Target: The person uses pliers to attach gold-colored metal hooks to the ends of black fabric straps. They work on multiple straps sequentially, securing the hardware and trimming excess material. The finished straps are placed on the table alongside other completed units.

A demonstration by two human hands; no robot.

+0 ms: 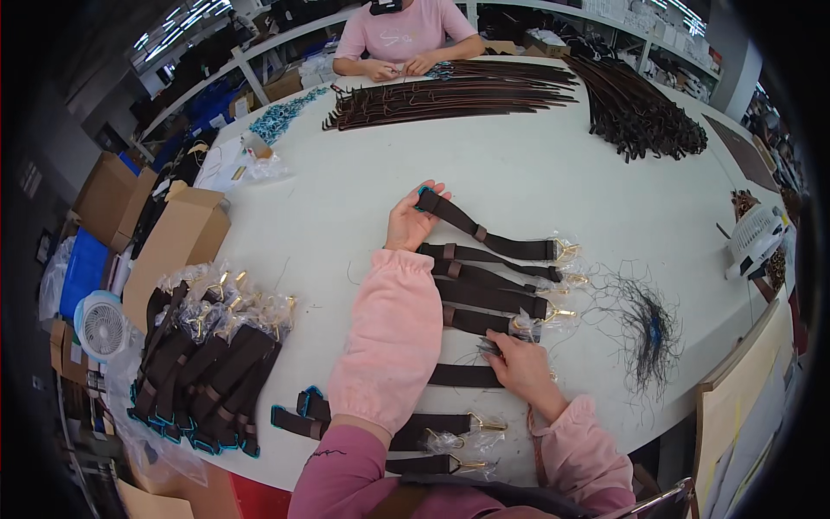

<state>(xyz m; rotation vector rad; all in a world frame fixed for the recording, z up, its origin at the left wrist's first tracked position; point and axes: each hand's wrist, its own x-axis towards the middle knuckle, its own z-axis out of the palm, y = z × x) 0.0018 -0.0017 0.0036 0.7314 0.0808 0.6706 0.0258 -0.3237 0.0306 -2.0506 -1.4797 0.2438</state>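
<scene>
My left hand (411, 223) is closed on the blue-edged end of a dark brown strap (510, 246), lifting that end slightly off the table. A brown slider loop sits partway along it, and a gold-coloured hook (567, 251) in clear plastic is at its other end. Several similar straps lie side by side below it, partly hidden by my left forearm. My right hand (524, 370) is closed, thumb and fingers pressed together over a strap (467, 375). Something small and dark shows at its fingertips, too fine to make out.
On the white table (285, 216), a pile of straps (203, 372) lies left and tangled thread clippings (648, 337) right. Opposite, a person in pink (406, 39) works beside long dark strips (432, 104). A white fan (102, 324) and cardboard boxes (177, 246) stand left.
</scene>
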